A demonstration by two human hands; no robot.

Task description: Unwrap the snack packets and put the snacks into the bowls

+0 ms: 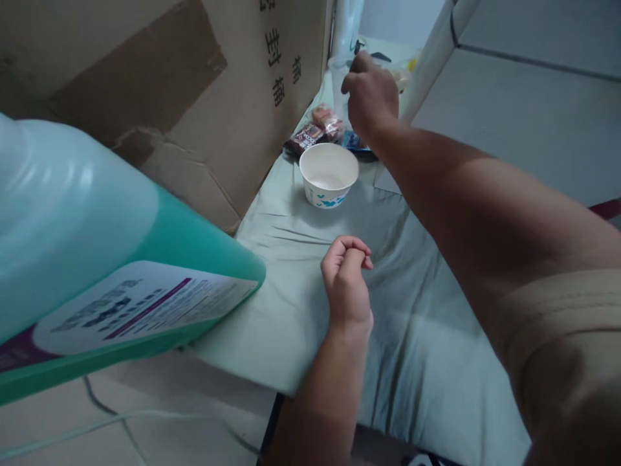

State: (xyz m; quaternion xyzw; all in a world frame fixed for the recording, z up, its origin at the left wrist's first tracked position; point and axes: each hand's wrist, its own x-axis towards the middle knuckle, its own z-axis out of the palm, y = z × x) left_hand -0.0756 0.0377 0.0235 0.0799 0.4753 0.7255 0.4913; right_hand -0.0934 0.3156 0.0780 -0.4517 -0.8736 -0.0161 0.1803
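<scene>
A person's right hand [371,90] stretches to the far end of a pale green sheet [301,304], its back to the camera and its fingers bent down over a clear plastic cup [338,77]. From this angle it cannot be told whether the fingers pinch the cup's rim, hold something small, or only hover above it. The left hand [345,285] rests near the middle of the sheet, fingers curled in against the thumb in a loose fist, with nothing visible inside it.

Between the two hands, toward the far end, a white paper bowl [328,173] with a teal pattern stands upright. It looks empty, though a thin pale layer on its bottom cannot be ruled out in this light. Just beyond it lie a few snack packets [317,129], close to the cup.

A cardboard box [160,84] runs along the sheet's left edge, and a white pole [431,55] slants up from the far right corner. A large teal detergent bottle [97,246] fills the near left foreground, tilted, its base over the sheet's near left corner; its cap is out of frame.

As a judgement, the work appears to be at an early point: the bowl seems unfilled, the packets look unopened, and only the cup is being attended to.
</scene>
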